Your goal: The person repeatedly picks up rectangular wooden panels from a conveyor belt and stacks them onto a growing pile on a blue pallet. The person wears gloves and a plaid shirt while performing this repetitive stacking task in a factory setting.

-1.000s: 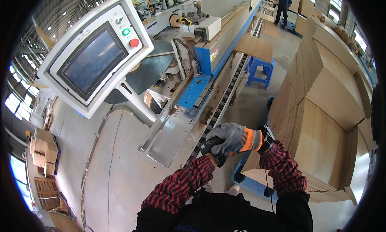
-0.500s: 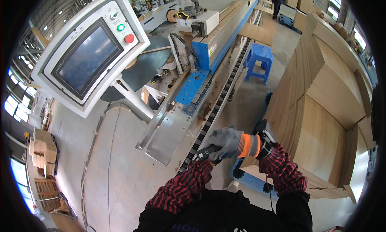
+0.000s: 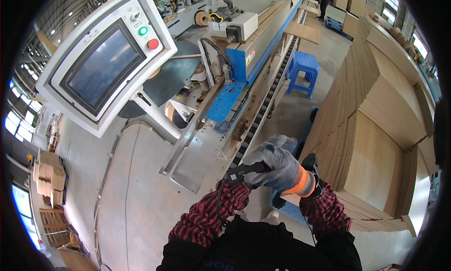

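My right hand (image 3: 277, 167), in a grey work glove with an orange cuff, has its fingers closed around a small black box-shaped device (image 3: 237, 175) at my left wrist. Beyond it shows part of my left hand (image 3: 283, 141), also in a grey glove; most of it is behind the right one, so its grip is hidden. A second black device (image 3: 310, 163) is strapped on my right wrist. Both hands are in front of my body, between the roller track (image 3: 245, 141) and the stacked boards (image 3: 336, 125).
A tilted control panel (image 3: 105, 64) on a white arm stands at left. Ahead runs a long machine with a blue plate (image 3: 225, 102) and a metal end table (image 3: 197, 163). A blue stool (image 3: 303, 73) stands beyond my hands. Farther off is another person (image 3: 324, 3).
My right hand has turned and shifted slightly rightward, uncovering more of the black device at my left wrist. Part of my left glove now shows beyond it.
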The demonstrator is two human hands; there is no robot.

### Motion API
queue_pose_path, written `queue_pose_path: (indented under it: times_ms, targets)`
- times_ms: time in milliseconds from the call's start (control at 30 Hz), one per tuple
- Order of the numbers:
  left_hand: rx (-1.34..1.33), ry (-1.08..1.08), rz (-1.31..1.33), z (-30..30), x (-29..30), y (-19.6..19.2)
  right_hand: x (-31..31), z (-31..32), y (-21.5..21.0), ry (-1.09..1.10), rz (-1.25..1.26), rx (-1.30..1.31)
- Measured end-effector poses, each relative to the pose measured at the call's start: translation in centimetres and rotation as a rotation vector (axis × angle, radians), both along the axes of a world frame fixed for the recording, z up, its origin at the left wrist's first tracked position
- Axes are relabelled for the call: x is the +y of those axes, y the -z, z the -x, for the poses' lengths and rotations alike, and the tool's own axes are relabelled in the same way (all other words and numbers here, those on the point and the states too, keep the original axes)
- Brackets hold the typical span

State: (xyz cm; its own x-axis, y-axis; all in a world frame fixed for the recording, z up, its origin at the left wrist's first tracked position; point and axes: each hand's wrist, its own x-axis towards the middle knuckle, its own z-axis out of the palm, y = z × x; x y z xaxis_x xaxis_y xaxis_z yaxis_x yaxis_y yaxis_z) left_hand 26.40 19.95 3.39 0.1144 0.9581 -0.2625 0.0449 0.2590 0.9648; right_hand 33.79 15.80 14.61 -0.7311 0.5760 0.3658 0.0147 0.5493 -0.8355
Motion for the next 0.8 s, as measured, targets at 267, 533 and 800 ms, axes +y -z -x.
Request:
queue_pose_path:
  times_ms: [267,533,800]
  targets:
    - [0.560,-0.039,-0.395,1.3,-0.3,-2.7,-2.1,0.8,1.5,0.168,-0.094,0.062]
    - [0.443,-0.265,-0.523,4.5,0.3,-8.8,-7.4,3.2,4.3,0.704,-0.263,0.214]
    - [0.407,-0.243,-0.308,5.1,0.1,-8.4,-7.6,4.2,6.1,0.690,-0.170,0.166]
